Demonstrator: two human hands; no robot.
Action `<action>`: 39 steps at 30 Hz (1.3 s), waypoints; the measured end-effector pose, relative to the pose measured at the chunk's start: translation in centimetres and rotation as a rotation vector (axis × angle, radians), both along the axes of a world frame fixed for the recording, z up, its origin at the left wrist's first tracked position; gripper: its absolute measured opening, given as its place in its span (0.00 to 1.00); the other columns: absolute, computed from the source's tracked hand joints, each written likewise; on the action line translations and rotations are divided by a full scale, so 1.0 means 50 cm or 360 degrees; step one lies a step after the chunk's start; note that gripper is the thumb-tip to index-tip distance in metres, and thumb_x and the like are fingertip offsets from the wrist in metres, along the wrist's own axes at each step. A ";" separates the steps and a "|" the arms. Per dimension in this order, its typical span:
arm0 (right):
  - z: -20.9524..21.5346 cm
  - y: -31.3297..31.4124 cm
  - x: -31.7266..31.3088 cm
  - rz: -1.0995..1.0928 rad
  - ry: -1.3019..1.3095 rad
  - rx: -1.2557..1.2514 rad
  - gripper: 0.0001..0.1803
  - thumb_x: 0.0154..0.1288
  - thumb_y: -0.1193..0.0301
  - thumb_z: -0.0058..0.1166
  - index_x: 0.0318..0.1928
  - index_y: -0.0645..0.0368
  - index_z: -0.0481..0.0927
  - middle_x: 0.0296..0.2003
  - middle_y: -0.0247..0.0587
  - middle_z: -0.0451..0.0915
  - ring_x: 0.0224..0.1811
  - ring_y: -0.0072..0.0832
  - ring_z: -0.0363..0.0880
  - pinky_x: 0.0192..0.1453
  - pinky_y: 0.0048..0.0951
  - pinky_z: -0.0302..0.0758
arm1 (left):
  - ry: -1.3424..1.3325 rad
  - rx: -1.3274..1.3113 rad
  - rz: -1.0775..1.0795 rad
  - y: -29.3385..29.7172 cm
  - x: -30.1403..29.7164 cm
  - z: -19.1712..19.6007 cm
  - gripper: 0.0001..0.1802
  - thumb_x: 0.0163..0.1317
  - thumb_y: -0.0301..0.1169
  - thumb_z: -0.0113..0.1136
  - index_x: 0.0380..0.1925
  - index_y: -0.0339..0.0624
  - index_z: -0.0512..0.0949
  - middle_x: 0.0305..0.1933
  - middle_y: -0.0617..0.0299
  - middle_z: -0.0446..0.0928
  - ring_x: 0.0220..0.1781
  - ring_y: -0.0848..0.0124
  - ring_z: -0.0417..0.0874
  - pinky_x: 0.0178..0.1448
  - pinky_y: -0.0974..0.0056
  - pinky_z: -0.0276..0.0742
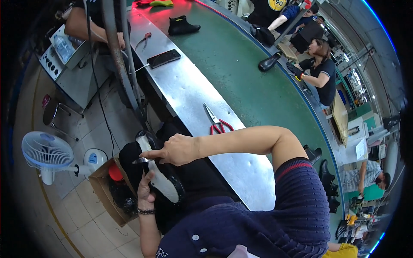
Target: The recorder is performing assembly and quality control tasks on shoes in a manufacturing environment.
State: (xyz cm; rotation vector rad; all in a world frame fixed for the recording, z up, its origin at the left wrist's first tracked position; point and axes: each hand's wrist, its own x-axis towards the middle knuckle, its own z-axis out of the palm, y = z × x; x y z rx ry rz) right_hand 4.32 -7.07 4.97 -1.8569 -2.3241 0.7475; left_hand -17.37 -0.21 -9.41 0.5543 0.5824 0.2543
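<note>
A black shoe or ankle boot [165, 184] rests in my lap, turned so its whitish underside faces up. My left hand [147, 188] grips it around the middle from the near left side. Over the sole, my right hand [180, 150] is closed, its index finger stretched along a small metal blade [140, 161]. That blade lies across the narrow part of the sole; its handle is mostly hidden by my fingers.
Red-handled pliers [218, 124], a phone [164, 58] and small red cutters [145, 39] lie on the metal ledge [193, 86]. Black boots [183, 26] sit on the green conveyor [258, 94]. A fan [47, 152] and carton [107, 193] stand at left. A co-worker [320, 71] sits across.
</note>
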 end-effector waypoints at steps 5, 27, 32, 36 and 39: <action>0.021 -0.008 0.011 0.0003 -0.0083 0.0054 0.33 0.66 0.60 0.51 0.70 0.42 0.58 0.23 0.50 0.80 0.27 0.46 0.82 0.33 0.43 0.77 | -0.0285 -0.0346 0.0129 -0.055 0.029 0.077 0.39 0.62 0.63 0.51 0.63 0.45 0.67 0.59 0.56 0.74 0.56 0.58 0.79 0.61 0.53 0.74; 0.044 -0.039 0.011 0.0517 -0.0230 0.0293 0.30 0.65 0.71 0.44 0.65 0.25 0.67 0.24 0.43 0.78 0.24 0.38 0.80 0.24 0.33 0.75 | -0.0159 -0.0504 0.0264 -0.067 0.012 0.058 0.30 0.66 0.52 0.53 0.58 0.39 0.72 0.53 0.58 0.79 0.53 0.63 0.80 0.61 0.57 0.74; 0.075 -0.010 0.005 0.0518 -0.0359 0.0137 0.29 0.61 0.66 0.53 0.63 0.25 0.70 0.27 0.38 0.82 0.30 0.40 0.82 0.34 0.37 0.78 | -0.0227 -0.0373 0.0230 -0.066 0.025 0.067 0.27 0.67 0.48 0.52 0.57 0.39 0.72 0.51 0.58 0.79 0.52 0.64 0.80 0.59 0.57 0.75; 0.131 0.008 -0.022 0.0565 -0.0295 0.0089 0.29 0.65 0.67 0.49 0.66 0.28 0.67 0.23 0.41 0.80 0.26 0.41 0.81 0.33 0.38 0.77 | -0.0148 -0.0164 0.0387 -0.063 0.014 0.035 0.25 0.66 0.45 0.51 0.55 0.39 0.71 0.49 0.50 0.80 0.47 0.52 0.83 0.55 0.49 0.80; 0.129 0.011 -0.037 0.0105 0.0067 0.0236 0.32 0.68 0.62 0.49 0.71 0.30 0.57 0.23 0.44 0.79 0.27 0.42 0.81 0.33 0.40 0.76 | -0.0041 -0.0252 0.0049 -0.052 0.023 0.085 0.17 0.59 0.40 0.60 0.45 0.42 0.77 0.43 0.63 0.79 0.43 0.68 0.81 0.50 0.62 0.78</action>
